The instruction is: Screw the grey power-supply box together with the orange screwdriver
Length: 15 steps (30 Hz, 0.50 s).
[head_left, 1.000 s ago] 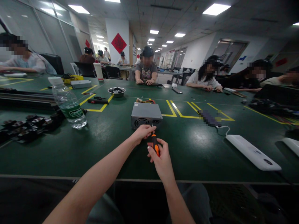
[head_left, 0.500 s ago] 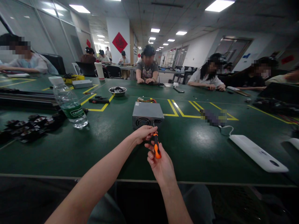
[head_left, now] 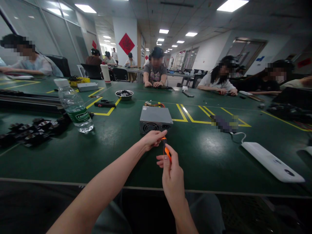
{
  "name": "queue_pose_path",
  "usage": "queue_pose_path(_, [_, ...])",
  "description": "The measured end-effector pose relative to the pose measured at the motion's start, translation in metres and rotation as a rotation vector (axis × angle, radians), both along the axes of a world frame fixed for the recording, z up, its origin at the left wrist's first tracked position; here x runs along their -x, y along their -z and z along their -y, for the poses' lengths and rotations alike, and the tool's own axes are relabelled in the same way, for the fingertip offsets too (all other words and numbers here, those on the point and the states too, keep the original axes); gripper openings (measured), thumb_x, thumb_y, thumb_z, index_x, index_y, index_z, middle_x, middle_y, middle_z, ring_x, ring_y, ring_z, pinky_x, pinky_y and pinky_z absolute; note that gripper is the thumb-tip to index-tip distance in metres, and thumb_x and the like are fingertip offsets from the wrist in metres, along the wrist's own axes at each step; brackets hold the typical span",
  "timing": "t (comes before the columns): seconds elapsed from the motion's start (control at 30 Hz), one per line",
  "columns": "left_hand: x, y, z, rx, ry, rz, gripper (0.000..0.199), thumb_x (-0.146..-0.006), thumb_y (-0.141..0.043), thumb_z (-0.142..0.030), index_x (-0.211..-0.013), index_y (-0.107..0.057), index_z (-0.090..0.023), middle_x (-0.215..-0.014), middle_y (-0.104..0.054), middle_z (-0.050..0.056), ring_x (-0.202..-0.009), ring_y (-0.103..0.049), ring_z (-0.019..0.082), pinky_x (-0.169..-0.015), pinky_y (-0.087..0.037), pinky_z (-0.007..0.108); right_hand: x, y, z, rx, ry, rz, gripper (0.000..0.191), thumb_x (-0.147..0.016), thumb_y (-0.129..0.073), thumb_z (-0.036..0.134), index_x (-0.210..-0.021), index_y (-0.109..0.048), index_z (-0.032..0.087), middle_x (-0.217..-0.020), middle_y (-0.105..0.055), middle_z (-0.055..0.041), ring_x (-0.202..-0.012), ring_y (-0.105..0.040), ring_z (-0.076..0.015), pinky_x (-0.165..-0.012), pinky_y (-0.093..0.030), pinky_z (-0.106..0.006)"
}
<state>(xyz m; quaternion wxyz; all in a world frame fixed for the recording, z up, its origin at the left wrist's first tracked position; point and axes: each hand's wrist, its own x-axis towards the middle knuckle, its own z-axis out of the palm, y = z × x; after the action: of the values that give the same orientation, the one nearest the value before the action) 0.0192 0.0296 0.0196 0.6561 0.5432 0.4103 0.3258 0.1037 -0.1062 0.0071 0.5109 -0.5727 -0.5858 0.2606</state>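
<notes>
A grey computer power supply [head_left: 156, 113] sits on the green table in front of me, its fan grille and socket facing me. My right hand [head_left: 172, 172] holds the orange and black handle of a screwdriver [head_left: 167, 151], thumb and forefinger around its rear part. At the front end of the handle my left hand [head_left: 154, 139] is closed, thumb stretched along the top, its fingers about the shaft. Those fingers hide the shaft and tip, so whether the tip touches the power supply cannot be seen.
A water bottle [head_left: 76, 110] stands left, beside black parts [head_left: 36, 130]. Behind are a metal bowl [head_left: 124, 94] of small parts and a black tool [head_left: 104, 104]. A white power bank [head_left: 270, 161] with a cable lies right. Several people sit around the table.
My right hand has turned and shifted slightly right, its thumb now on top of the screwdriver handle. The shaft, visible before, is now hidden behind my left fingers. The view has shifted slightly.
</notes>
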Motion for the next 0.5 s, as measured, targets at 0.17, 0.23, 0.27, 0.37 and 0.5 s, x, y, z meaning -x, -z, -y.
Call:
queue_pose_path(0.17, [0.004, -0.003, 0.003, -0.619, -0.321, -0.521, 0.042, -0.086, -0.041, -0.048, -0.055, -0.04, -0.019, -0.051, -0.04, -0.004, -0.048, -0.041, 0.01, -0.049, -0.027, 0.023, -0.006, -0.003, -0.004, -0.082, 0.047, 0.152, 0.037, -0.092, -0.03, 0.034, -0.125, -0.046, 0.025, -0.085, -0.062, -0.0037, -0.07, -0.061, -0.0144, -0.069, -0.049, -0.031])
queue_pose_path(0.23, [0.007, -0.005, 0.007, -0.89, -0.428, -0.642, 0.035, -0.09, -0.036, -0.041, -0.065, -0.048, -0.019, -0.064, -0.051, 0.0, -0.062, -0.049, 0.013, -0.058, -0.033, 0.023, -0.009, -0.004, -0.004, -0.175, 0.106, 0.235, 0.035, -0.091, -0.035, 0.035, -0.121, -0.051, 0.028, -0.092, -0.056, -0.0056, -0.08, -0.059, -0.0161, -0.073, -0.049, -0.033])
queue_pose_path(0.27, [0.008, -0.006, 0.008, -0.99, -0.451, -0.659, 0.033, -0.091, -0.032, -0.038, -0.072, -0.051, -0.019, -0.072, -0.056, 0.002, -0.069, -0.052, 0.014, -0.063, -0.036, 0.024, -0.011, -0.004, -0.004, -0.222, 0.137, 0.264, 0.034, -0.09, -0.037, 0.035, -0.119, -0.054, 0.028, -0.095, -0.053, -0.0063, -0.083, -0.057, -0.0168, -0.074, -0.049, -0.033])
queue_pose_path(0.37, [0.011, -0.008, 0.009, -1.225, -0.495, -0.662, 0.028, -0.093, -0.03, -0.028, -0.092, -0.056, -0.018, -0.094, -0.061, 0.006, -0.092, -0.053, 0.016, -0.084, -0.038, 0.029, -0.012, -0.003, -0.005, -0.329, 0.187, 0.278, 0.029, -0.09, -0.041, 0.03, -0.111, -0.06, 0.028, -0.107, -0.048, -0.0081, -0.087, -0.056, -0.0165, -0.076, -0.05, -0.035])
queue_pose_path(0.5, [0.016, -0.007, 0.003, -1.368, -0.493, -0.702, 0.03, -0.092, -0.033, -0.02, -0.117, -0.051, -0.021, -0.121, -0.056, 0.005, -0.12, -0.042, 0.017, -0.104, -0.026, 0.037, -0.009, -0.001, -0.005, -0.407, 0.128, 0.279, 0.027, -0.089, -0.042, 0.022, -0.107, -0.061, 0.026, -0.118, -0.05, -0.0083, -0.104, -0.054, -0.0198, -0.087, -0.048, -0.038])
